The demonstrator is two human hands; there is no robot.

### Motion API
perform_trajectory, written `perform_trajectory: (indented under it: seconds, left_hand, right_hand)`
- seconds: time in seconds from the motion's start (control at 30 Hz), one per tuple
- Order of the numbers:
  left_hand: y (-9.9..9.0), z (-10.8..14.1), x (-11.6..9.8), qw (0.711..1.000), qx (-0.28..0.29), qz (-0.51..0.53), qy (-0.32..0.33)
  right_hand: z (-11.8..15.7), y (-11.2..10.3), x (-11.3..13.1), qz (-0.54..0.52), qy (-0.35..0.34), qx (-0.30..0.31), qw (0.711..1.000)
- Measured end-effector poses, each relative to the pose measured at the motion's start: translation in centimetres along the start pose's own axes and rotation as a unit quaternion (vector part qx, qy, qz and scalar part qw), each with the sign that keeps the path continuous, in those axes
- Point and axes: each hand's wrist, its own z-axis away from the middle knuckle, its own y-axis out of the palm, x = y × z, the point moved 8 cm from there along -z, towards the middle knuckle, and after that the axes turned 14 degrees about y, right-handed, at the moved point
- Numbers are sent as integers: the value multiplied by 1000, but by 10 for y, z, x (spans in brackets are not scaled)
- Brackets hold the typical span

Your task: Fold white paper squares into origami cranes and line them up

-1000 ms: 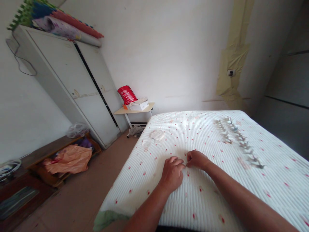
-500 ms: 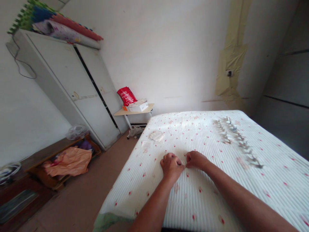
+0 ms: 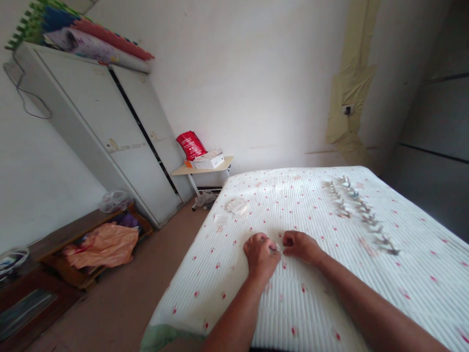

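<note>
Small pale item [image 3: 276,248], blurred, pinched in the fingers of your left hand [image 3: 260,255] over the bed [image 3: 286,318], your right hand [image 3: 301,245] just beside at 3 o'clock, fingers curled, can't tell if gripping, pale papers [image 3: 237,206] at 10–11, small objects [image 3: 369,218] in rows at 2.

On bed [image 3: 286,303]: slip [image 3: 221,219] left, item rows [image 3: 363,208] right; box [image 3: 214,163] on table [image 3: 183,170] behind, left.

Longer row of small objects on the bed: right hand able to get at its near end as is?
Probably yes: only bedspread shows between the right hand and the row. The fingers are curled, though; whether they hold something is unclear.
</note>
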Motion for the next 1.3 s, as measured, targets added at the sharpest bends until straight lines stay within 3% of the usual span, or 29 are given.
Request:
perform_trajectory:
  seconds: [0.27,0.73,0.93,1.13,1.3]
  left_hand:
    - [-3,1,-9,1000,-1,8,18]
    - [-2,1,-10,1000,8,11,22]
    - [-6,1,-13,998,-15,34,42]
    - [-8,2,1,986,-82,142,23]
    - [-2,-2,17,934,-129,333,-27]
  right_hand:
    - [3,0,0,-118,-47,4,992]
    - [8,2,4,-87,-55,5,995]
    - [17,-5,11,-50,-66,-22,996]
    - [19,-11,7,-140,-106,-65,982]
    - [29,-24,13,-191,-148,-145,959]
